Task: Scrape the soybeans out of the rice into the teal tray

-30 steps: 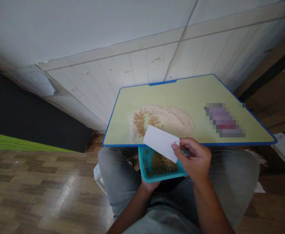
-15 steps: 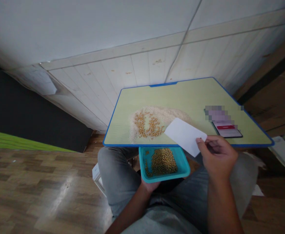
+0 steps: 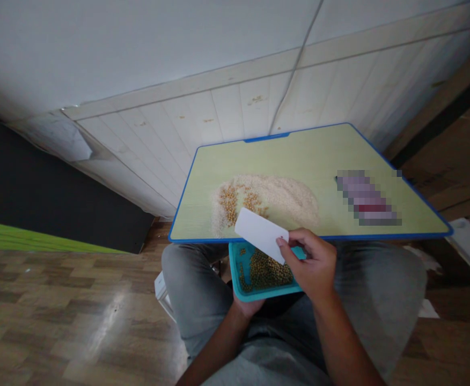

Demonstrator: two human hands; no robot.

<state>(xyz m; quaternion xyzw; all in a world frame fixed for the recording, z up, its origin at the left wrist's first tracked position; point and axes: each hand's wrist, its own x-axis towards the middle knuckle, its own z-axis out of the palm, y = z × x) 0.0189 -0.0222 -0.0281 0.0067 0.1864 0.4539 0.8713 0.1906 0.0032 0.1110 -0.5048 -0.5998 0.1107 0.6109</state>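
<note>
Between thumb and fingers, my right hand (image 3: 313,260) pinches a white card (image 3: 261,230), which slants over the table's front edge and partly covers the tray. Below that edge, my left hand (image 3: 249,305) grips a turquoise plastic tray (image 3: 238,289) from underneath; most of its fingers are hidden. Inside the tray is a heap of round yellowish beans (image 3: 265,273). Loose beans (image 3: 229,201) lie on the tabletop beside and among a spread of pale, fine grains (image 3: 287,193). The card's far end hides some of the beans on the table.
The low table (image 3: 214,161) has a pale green top with a blue rim. A phone-like device (image 3: 367,198), partly pixelated, lies at its right side. Behind it rises a white panelled wall (image 3: 162,128) with a cable (image 3: 293,75). A dark panel (image 3: 50,182) stands at left.
My right hand has moved left with the white card, which now reaches over the tray and the nearer beans. My left hand and the tray have stayed about where they were.
</note>
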